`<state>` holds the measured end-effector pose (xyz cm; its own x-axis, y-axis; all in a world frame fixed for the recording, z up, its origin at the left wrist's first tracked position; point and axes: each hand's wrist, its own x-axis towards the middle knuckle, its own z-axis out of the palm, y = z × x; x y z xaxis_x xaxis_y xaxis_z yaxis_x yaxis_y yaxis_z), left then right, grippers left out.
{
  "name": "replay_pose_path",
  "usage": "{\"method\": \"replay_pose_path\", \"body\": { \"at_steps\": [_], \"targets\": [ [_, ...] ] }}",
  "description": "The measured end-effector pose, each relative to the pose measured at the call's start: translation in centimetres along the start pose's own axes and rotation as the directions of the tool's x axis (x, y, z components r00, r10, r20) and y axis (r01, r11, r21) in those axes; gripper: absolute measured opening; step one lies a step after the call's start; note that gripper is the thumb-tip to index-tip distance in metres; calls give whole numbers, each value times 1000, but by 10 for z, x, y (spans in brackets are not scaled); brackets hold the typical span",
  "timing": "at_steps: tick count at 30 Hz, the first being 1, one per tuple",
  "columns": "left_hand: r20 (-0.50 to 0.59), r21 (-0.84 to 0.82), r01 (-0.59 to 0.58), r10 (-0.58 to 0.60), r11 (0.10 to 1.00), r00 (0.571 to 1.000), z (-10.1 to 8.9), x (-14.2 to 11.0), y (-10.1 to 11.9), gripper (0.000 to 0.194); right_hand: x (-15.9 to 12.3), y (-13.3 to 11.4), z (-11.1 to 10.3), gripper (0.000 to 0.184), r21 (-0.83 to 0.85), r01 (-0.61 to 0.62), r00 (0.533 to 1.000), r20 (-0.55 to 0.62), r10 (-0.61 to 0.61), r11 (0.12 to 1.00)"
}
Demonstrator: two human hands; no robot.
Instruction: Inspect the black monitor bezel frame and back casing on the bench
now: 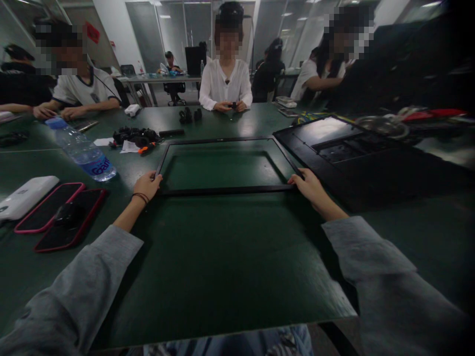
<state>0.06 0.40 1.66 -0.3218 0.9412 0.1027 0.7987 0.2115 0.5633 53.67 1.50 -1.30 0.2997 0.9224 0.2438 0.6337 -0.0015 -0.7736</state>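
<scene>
A thin black rectangular frame (226,190), like a screen bezel, is held level just over the green table (237,257), casting a shadow inside its opening. My left hand (147,187) grips its left side near the front corner, fingers closed round the edge. On the opposite side, my right hand (306,184) pinches the frame near its front right corner. Just beyond my right hand lies a large black panel (393,173) with a glossy section, perhaps a laptop or monitor part; its kind is unclear.
Left stand a water bottle (87,153), two phones (70,222) with red and pink edges, and a white device (27,198). Black parts (135,136) with an orange piece lie behind the bottle. A person (226,84) in white sits opposite; others sit at both sides.
</scene>
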Motion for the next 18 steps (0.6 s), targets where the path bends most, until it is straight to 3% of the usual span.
{"method": "replay_pose_path", "body": {
  "at_steps": [18],
  "targets": [
    [-6,17,-4,4,1000,1000,0,2,-1,43,2,3,1,16,1,19,1000,8,-19,1000]
  ]
}}
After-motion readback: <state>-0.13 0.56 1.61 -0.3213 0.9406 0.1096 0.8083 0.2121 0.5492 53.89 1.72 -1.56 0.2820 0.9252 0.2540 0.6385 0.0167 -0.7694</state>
